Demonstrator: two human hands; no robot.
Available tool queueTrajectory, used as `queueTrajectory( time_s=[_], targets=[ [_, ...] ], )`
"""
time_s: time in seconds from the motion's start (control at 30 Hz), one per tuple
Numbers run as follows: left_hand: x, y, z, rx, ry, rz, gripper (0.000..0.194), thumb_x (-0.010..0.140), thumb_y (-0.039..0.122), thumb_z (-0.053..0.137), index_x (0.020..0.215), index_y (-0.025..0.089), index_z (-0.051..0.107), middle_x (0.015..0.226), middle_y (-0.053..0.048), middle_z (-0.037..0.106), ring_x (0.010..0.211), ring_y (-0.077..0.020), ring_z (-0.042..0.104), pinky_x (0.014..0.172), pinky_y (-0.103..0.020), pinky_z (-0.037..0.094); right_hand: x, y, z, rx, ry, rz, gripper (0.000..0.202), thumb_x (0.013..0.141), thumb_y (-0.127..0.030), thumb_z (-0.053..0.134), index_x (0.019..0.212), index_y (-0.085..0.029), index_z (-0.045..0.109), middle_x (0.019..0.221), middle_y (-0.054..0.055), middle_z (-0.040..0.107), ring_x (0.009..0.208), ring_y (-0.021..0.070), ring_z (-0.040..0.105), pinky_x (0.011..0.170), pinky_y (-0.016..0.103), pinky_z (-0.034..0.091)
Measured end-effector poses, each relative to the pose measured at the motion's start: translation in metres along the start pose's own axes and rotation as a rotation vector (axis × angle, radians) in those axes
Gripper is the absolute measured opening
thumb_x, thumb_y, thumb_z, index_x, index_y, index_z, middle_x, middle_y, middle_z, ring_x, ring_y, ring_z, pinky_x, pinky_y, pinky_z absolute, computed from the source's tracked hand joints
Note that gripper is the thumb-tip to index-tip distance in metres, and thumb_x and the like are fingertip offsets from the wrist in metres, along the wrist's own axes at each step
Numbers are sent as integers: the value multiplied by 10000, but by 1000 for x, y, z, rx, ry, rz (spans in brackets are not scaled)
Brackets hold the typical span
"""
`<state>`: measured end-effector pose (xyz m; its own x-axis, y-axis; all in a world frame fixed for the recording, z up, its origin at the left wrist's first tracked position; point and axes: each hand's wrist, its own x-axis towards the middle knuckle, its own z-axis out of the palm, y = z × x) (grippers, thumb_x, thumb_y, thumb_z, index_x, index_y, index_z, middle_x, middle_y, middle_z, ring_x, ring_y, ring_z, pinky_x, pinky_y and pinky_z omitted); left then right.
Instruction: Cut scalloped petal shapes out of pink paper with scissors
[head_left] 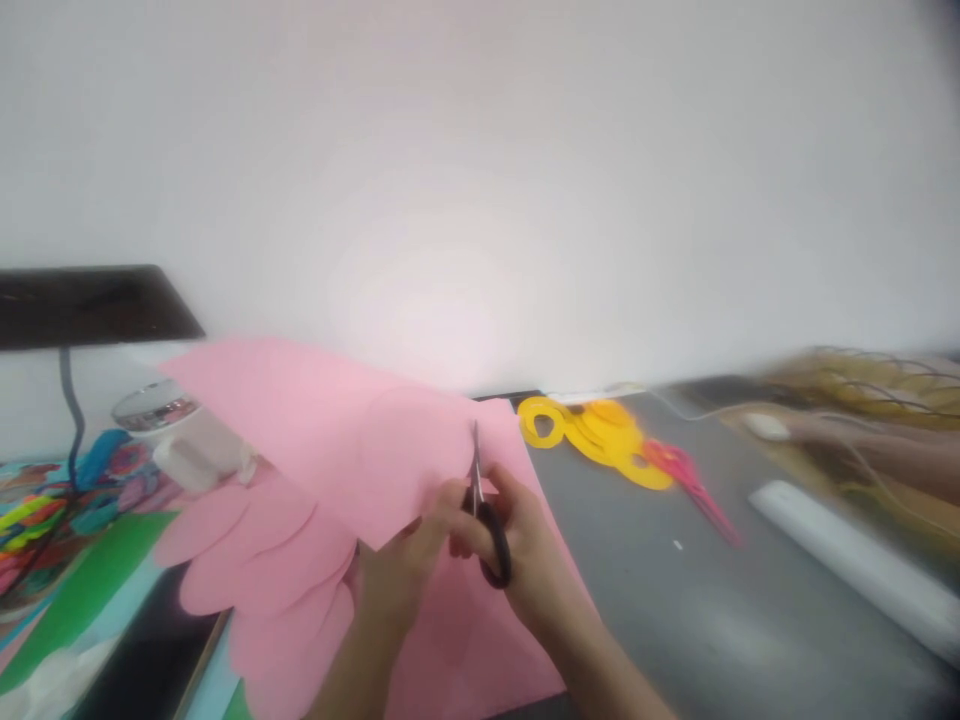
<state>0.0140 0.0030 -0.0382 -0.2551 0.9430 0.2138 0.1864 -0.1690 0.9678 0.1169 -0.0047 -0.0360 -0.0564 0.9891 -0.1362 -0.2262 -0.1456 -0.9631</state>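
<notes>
The right hand (517,545) is closed around a pair of scissors (494,545), its fingers curled at the dark handles. The blades point forward, away from that hand, over pink paper; blur makes it hard to tell how far apart they stand.

Just beside it on the left, the left hand (409,560) pinches the near edge of a large pink sheet (300,400), which slants up and away ahead of that hand and to its left. The fingers under the sheet are hidden. The two hands are close together, the left fingers reaching to the scissors. Below both hands, more pink paper (480,650) lies on the gray table (630,600).

Left of the left hand, rounded pink cutouts (247,560) overlap one another. Farther out on that side are a white mug (191,455) and a strip of green paper (97,575).

Ahead and to the right of the right hand lie yellow paper pieces (607,440), one ring-shaped, with pink scissors (694,487) touching their near right end. Well to the right of the same hand rests a long white object (855,560), blurred.
</notes>
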Motion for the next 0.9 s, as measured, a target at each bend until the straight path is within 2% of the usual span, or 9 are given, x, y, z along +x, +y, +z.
queueTrajectory(
  time_s=[0.07, 0.13, 0.23, 0.4, 0.53, 0.63, 0.73, 0.83, 0.9],
  targets=[
    [0, -7, 2, 39, 165, -48, 349, 709, 470, 677, 469, 243, 564, 426, 42, 563, 435, -154, 562, 517, -295, 524, -1, -1, 2, 6, -6, 18, 389, 618, -267, 767, 851, -204, 463, 538, -71, 533, 524, 113, 455, 503, 231, 358],
    [1, -14, 4, 39, 210, -56, 346, 688, 514, 688, 510, 232, 592, 434, 32, 574, 449, -171, 585, 525, -312, 535, -1, 0, 4, 22, -9, 25, 406, 614, -272, 772, 834, -214, 437, 529, -81, 507, 525, 111, 438, 507, 233, 346],
    [0, -18, 7, 17, 237, -43, 337, 649, 540, 716, 589, 216, 644, 555, -3, 660, 577, -206, 660, 605, -331, 577, 0, 1, 3, 64, -21, 14, 467, 578, -282, 798, 789, -232, 384, 522, -101, 457, 517, 102, 403, 500, 227, 313],
    [-4, -22, 3, 15, 132, -68, 311, 726, 524, 667, 762, 220, 721, 806, -54, 753, 789, -250, 715, 774, -368, 603, 2, -1, 0, 39, -37, -1, 489, 514, -275, 840, 750, -220, 414, 538, -91, 477, 519, 92, 374, 484, 214, 288],
    [4, -40, -12, 102, 89, 36, 235, 641, 454, 762, 770, 259, 738, 893, -39, 755, 913, -280, 696, 863, -393, 578, 3, -2, -2, 31, -44, 9, 500, 502, -287, 846, 719, -221, 400, 548, -80, 485, 525, 91, 365, 482, 215, 283],
    [10, -48, -18, 156, 60, 56, 296, 626, 461, 766, 812, 232, 744, 875, -63, 752, 862, -296, 704, 776, -408, 605, 2, -1, -3, 47, -73, -11, 479, 531, -296, 835, 734, -217, 408, 559, -77, 481, 529, 90, 362, 489, 217, 277],
    [7, -44, -12, 194, 39, 92, 360, 639, 502, 743, 847, 209, 734, 805, -75, 741, 755, -295, 708, 673, -429, 608, 1, 0, -4, 37, -76, -24, 478, 562, -287, 823, 732, -221, 381, 569, -77, 482, 537, 88, 355, 494, 217, 274],
    [2, -34, -4, 167, 77, 93, 328, 749, 502, 655, 925, 231, 709, 852, -62, 735, 804, -266, 702, 740, -406, 597, 1, 1, -4, 23, -82, -36, 459, 595, -277, 807, 744, -223, 376, 582, -75, 488, 546, 91, 361, 503, 221, 283],
    [0, -30, -2, 148, 143, 109, 294, 749, 506, 653, 848, 232, 694, 849, -65, 723, 873, -273, 689, 851, -410, 562, 1, 2, -5, 17, -85, -43, 436, 612, -280, 797, 753, -220, 389, 581, -74, 489, 544, 92, 362, 504, 222, 285]
  ],
)
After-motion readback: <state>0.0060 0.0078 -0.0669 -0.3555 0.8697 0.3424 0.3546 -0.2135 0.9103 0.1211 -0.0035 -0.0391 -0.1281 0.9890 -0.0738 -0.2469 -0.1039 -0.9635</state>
